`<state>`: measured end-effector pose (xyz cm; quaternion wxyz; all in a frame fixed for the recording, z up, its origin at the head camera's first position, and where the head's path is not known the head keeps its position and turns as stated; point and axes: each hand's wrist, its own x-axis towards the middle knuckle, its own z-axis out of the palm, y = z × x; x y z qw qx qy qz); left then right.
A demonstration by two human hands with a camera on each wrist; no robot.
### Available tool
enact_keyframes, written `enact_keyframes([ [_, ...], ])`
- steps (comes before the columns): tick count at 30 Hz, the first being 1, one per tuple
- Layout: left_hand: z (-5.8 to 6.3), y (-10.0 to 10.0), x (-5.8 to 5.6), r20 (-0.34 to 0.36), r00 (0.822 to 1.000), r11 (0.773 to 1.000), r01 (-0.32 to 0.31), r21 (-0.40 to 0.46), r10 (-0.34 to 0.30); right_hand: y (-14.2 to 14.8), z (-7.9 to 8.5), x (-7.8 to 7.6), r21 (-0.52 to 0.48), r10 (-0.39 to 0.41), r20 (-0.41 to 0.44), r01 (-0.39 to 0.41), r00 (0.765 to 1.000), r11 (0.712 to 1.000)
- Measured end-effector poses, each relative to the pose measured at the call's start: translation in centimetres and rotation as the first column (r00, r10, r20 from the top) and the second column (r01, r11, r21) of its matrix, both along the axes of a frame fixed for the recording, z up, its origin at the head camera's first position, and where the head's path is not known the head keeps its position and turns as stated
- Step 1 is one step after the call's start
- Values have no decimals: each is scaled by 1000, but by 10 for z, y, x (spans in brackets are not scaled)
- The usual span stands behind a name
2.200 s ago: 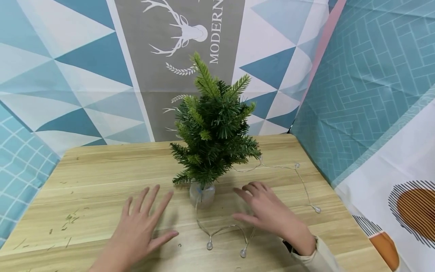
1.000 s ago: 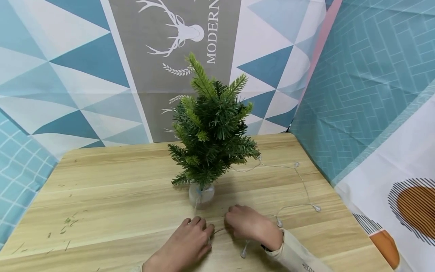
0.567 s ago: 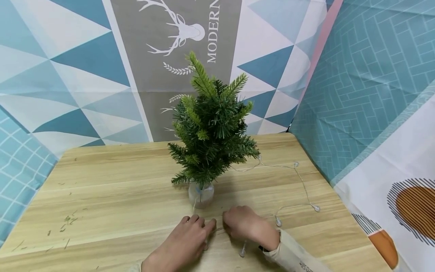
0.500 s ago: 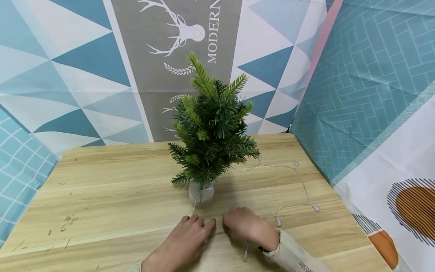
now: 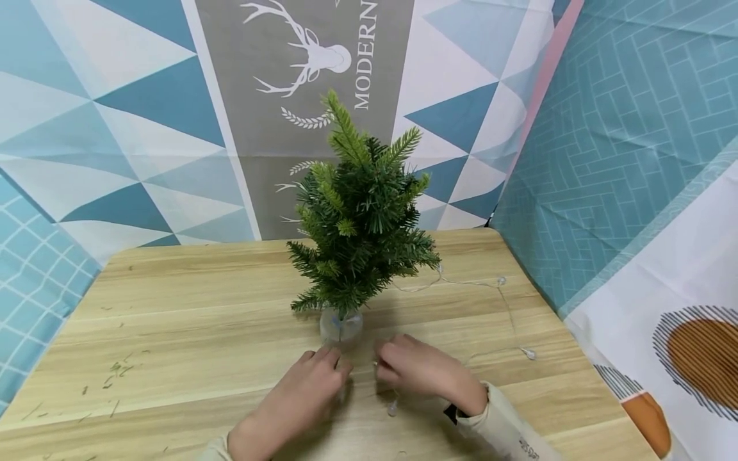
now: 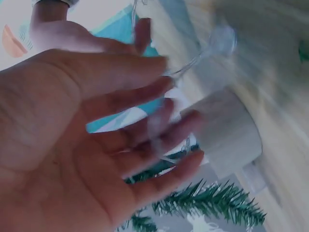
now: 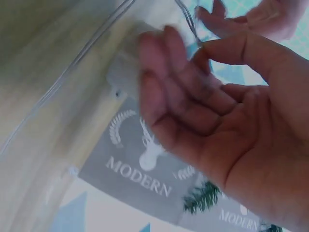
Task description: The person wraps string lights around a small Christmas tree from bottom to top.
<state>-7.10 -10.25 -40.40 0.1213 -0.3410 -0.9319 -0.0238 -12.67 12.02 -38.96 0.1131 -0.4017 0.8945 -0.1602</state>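
Note:
A small artificial Christmas tree stands upright in a pale round base at mid-table. A clear-wired string of lights runs from the base toward my hands and around the right side. In front of the base, my left hand pinches the string lights between thumb and forefinger, its other fingers loosely bent. Just to the right, my right hand pinches the wire with thumb and index fingertip. One bulb hangs below the right hand; another bulb shows beyond the left fingertips.
More string lights lie at the right, with a bulb near the table's right edge and another bulb farther back. Green needle scraps are scattered at the left. Patterned cloth hangs behind the wooden table.
Both hands, spread and apart at first, came together at the wire and took hold of it. Since half a second ago they have risen slightly toward the base, drawing the hanging bulb along.

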Motion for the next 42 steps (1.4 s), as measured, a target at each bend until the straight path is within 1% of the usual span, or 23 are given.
enact_keyframes([
  [3,7,-5,-4,-40,999,996,27,83,-24,7,8,-6,-124,10,-2,-10,1000,992],
  [6,13,-9,-7,-61,998,988,43,149,-34,13,15,-11,-237,1,-40,-11,999,971],
  [8,16,-12,-9,-76,996,986,49,159,-37,16,19,-13,-308,-17,-61,-3,998,951],
  [10,18,-15,-11,-81,996,987,49,153,-37,19,23,-14,-363,-45,-79,13,996,932],
  [12,20,-17,-13,-94,995,986,57,156,-43,20,27,-14,-410,-77,-68,43,995,911],
  [14,20,-18,-15,-110,993,982,69,174,-51,22,30,-14,-449,-96,-20,77,995,890],
  [16,21,-19,-16,-136,989,975,90,205,-63,23,32,-12,-483,-95,63,113,994,868],
  [18,21,-19,-18,-163,984,965,112,237,-74,24,35,-10,-506,-75,168,152,983,849],
  [20,23,-20,-19,-187,979,955,132,266,-83,25,37,-8,-511,-52,254,180,966,841],
  [22,25,-22,-21,-206,974,942,153,299,-93,27,41,-7,-502,-35,318,199,947,842],
  [23,26,-23,-22,-215,972,934,166,317,-100,28,43,-7,-494,-32,332,203,943,846],
  [25,29,-26,-24,-234,965,912,199,357,-119,32,47,-7,-471,-28,319,184,947,863],
  [27,33,-30,-25,-251,959,892,227,390,-134,36,50,-7,-431,-19,290,149,957,890],
  [29,35,-33,-27,-266,953,879,245,408,-142,41,52,-8,-377,-6,251,103,968,921],
  [30,37,-35,-27,-268,953,878,245,411,-141,44,53,-8,-342,-3,232,85,973,936],
  [32,38,-37,-28,-264,956,885,229,404,-127,51,56,-9,-277,-7,207,66,978,958],
  [34,39,-39,-28,-261,959,892,213,400,-112,60,58,-10,-219,-39,171,76,985,973],
  [37,41,-43,-29,-243,965,894,188,406,-93,73,64,-11,-164,-97,117,115,988,980],
  [39,42,-46,-31,-246,965,885,189,426,-88,83,68,-12,-142,-133,100,147,986,979],
  [42,45,-54,-33,-236,968,870,190,454,-88,97,76,-13,-146,-162,93,174,982,974],
])
